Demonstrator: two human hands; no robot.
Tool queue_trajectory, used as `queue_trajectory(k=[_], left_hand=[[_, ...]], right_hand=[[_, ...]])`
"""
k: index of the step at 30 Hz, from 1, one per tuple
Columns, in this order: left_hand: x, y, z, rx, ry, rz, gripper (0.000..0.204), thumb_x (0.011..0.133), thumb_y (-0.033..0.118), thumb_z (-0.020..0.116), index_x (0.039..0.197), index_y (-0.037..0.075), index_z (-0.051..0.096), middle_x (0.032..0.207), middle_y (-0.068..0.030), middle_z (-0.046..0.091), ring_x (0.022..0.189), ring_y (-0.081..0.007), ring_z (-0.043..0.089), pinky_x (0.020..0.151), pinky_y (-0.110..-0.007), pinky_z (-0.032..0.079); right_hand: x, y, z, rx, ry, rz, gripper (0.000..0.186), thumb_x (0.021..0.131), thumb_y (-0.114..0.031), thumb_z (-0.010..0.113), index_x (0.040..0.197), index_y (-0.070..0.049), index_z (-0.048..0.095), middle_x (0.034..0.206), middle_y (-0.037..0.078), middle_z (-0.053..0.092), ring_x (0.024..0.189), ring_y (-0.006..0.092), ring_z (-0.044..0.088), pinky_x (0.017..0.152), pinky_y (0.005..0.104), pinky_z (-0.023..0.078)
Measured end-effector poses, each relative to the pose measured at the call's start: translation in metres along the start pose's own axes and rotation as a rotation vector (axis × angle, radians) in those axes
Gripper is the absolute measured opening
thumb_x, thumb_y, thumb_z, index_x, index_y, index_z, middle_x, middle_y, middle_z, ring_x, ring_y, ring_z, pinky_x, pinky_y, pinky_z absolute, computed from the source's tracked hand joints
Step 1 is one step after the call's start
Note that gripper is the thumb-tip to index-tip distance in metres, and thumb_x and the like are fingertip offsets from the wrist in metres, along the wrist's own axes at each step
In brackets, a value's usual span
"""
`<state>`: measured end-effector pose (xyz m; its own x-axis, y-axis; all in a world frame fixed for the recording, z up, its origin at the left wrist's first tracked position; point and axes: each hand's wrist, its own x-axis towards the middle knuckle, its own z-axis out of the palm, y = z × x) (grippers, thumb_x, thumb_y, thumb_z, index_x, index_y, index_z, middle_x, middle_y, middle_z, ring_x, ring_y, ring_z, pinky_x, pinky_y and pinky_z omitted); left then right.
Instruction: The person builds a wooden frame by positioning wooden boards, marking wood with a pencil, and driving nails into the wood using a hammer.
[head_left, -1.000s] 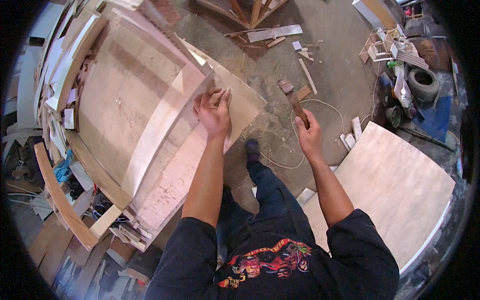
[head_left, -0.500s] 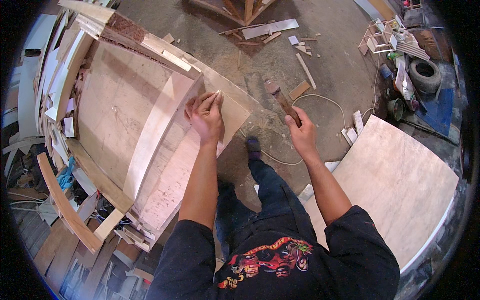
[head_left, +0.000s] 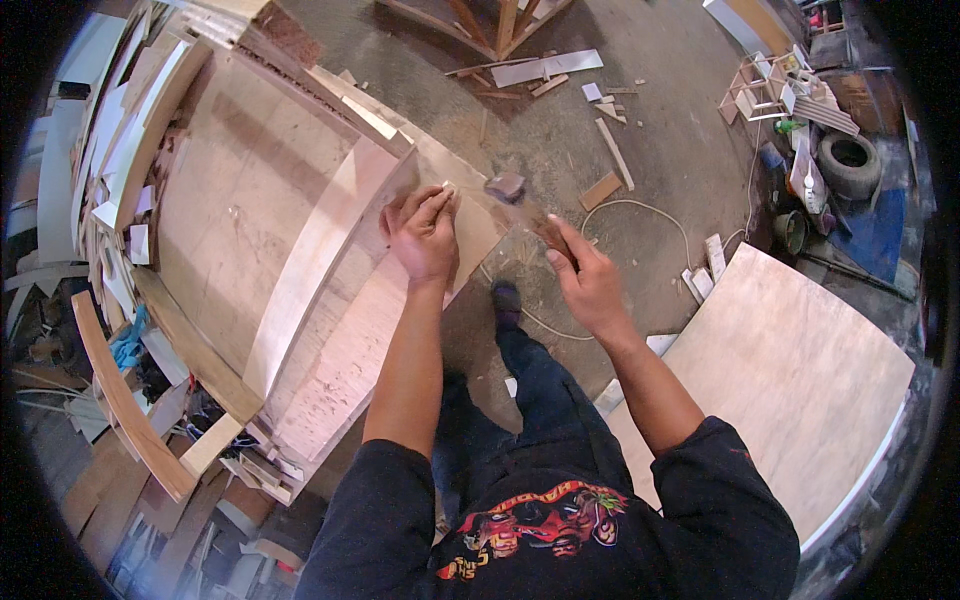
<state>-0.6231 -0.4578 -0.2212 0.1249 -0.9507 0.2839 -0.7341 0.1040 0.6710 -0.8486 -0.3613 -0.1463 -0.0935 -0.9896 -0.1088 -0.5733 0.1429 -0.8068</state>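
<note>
My right hand (head_left: 592, 285) grips a hammer (head_left: 506, 187) by its wooden handle; the metal head is up and to the right of my left fingertips, apart from them. My left hand (head_left: 422, 240) is closed in a pinch at the right end of a wooden frame. Something tiny and pale shows at its fingertips, too small to name. Just left of that hand, a curved wooden strip (head_left: 312, 268) runs across the frame's flat plywood panel (head_left: 240, 190). A thicker curved rail (head_left: 150, 150) borders the panel's far left side.
A large plywood sheet (head_left: 775, 375) lies to my right. Wood offcuts (head_left: 600, 190) and a looping pale cable (head_left: 640, 203) lie on the floor ahead. Scrap boards crowd the left, beside a loose curved piece (head_left: 128, 405). A tire (head_left: 850, 158) sits at the far right.
My right hand has swung left, bringing the hammer head closer to my left hand. The left hand stays pinched in nearly the same place.
</note>
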Motion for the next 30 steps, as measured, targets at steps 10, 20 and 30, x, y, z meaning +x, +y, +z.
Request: queue_trajectory(k=[10,20,30], left_hand=[[-0.001,0.001,-0.003,0.095,0.027,0.055,0.009,0.079,0.017,0.076,0.088,0.017,0.079,0.103,0.0065,0.073,0.106,-0.0208,0.060,0.107,-0.042,0.035],[0.001,0.005,-0.004,0.075,0.041,0.071,0.009,0.077,0.016,0.074,0.085,0.016,0.078,0.103,0.0070,0.073,0.109,-0.0234,0.059,0.106,-0.043,0.036],[0.002,0.007,-0.004,0.140,0.050,0.094,0.007,0.077,0.016,0.075,0.083,0.017,0.078,0.105,0.0082,0.072,0.112,-0.0220,0.058,0.106,-0.042,0.037]], right_hand=[[0.012,-0.034,0.019,-0.167,-0.056,-0.087,0.049,0.099,-0.030,0.058,0.147,-0.025,0.049,0.106,0.017,0.068,0.091,0.0387,0.069,0.074,0.0474,0.056],[0.011,-0.038,0.026,-0.213,0.000,-0.154,0.049,0.100,-0.030,0.057,0.147,-0.022,0.049,0.095,0.017,0.066,0.082,0.0392,0.067,0.069,0.0477,0.055],[0.012,-0.039,0.027,-0.208,-0.003,-0.150,0.050,0.100,-0.029,0.057,0.148,-0.021,0.048,0.091,0.017,0.066,0.081,0.0387,0.067,0.069,0.0482,0.054]])
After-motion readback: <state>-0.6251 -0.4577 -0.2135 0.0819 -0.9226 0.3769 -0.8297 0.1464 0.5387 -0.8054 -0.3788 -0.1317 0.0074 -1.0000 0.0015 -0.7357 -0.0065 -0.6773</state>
